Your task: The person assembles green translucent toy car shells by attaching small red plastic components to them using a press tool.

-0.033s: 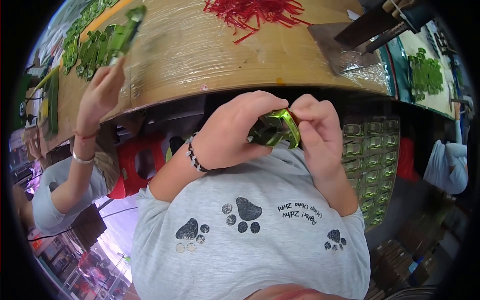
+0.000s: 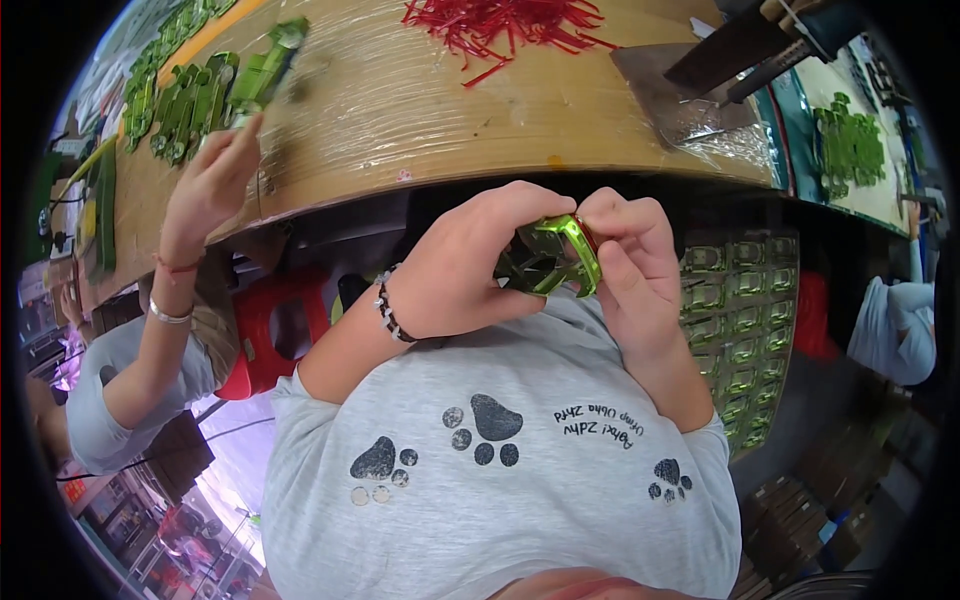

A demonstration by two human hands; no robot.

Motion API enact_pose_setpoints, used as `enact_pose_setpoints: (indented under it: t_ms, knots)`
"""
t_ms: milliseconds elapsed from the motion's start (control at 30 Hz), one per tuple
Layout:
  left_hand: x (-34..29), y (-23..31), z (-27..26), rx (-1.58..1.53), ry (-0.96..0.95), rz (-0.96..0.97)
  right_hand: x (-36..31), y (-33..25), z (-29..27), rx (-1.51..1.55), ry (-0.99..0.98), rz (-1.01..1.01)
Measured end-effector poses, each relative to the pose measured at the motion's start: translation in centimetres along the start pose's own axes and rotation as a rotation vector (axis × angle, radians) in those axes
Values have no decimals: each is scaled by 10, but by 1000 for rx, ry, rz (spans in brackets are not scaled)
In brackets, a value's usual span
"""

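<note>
My left hand (image 2: 462,262) is closed around a shiny green plastic part (image 2: 572,245) in front of my chest. The part looks like a curved frame with a dark, hollow inside. Along its right edge shows a narrow bit of red strip (image 2: 587,232). My right hand (image 2: 640,255) pinches at that edge, thumb and forefinger together by the red strip; the fingers hide most of it.
A tabletop (image 2: 380,110) spans the far side, with a pile of red strips (image 2: 500,25). A metal stand (image 2: 715,75) is at right. Green parts (image 2: 190,110) lie at left near a co-worker's hand (image 2: 215,185). Right of me stands a tray of green parts (image 2: 735,320).
The co-worker's hand and the green part by it have shifted slightly right. My right hand has moved very slightly left; my left hand keeps its hold on the green part.
</note>
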State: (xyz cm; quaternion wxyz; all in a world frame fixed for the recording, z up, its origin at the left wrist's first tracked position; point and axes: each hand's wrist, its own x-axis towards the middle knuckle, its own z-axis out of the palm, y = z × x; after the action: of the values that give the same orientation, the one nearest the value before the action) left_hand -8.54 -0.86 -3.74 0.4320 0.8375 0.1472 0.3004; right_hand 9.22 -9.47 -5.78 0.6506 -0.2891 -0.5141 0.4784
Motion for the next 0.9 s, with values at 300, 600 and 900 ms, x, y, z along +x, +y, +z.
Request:
enact_pose_setpoints:
  t_ms: [300,600,900]
  knots:
    - [21,2,33,-689,-47,-352,-10,-17,-11,-809,-2,-242]
    - [72,16,27,-964,-229,-763,-18,-26,-28,-158,383,233]
    - [116,-6,27,-1154,-122,-613,22,-30,-63,174,498,65]
